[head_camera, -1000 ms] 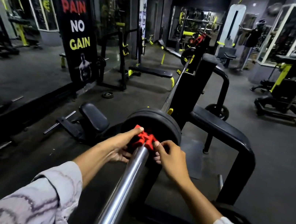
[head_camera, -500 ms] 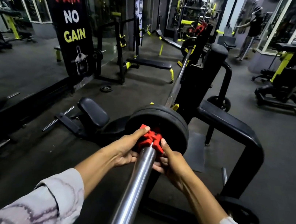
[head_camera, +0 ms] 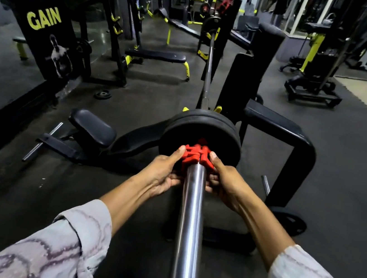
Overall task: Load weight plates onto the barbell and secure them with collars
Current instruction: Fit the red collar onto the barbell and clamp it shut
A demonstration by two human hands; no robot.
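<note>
A chrome barbell sleeve point(head_camera: 190, 223) runs from the bottom of the view up to two black weight plates point(head_camera: 203, 127) stacked on the bar. A red collar point(head_camera: 195, 155) sits on the sleeve right against the nearer plate. My left hand point(head_camera: 163, 174) grips the collar's left side, thumb on top. My right hand point(head_camera: 223, 183) grips its right side the same way. The bar's thin shaft point(head_camera: 208, 66) continues away over the rack to a far plate point(head_camera: 210, 24) with a red collar point(head_camera: 224, 4).
A black rack frame point(head_camera: 281, 132) stands to the right of the plates, with a loose plate point(head_camera: 289, 222) on the floor by its foot. A black bench pad point(head_camera: 92, 126) lies to the left. A small plate point(head_camera: 103, 94) lies on the floor further left.
The camera has come closer and tilted down. Both hands stay on the red collar, now pressed closer in on its sides against the plate.
</note>
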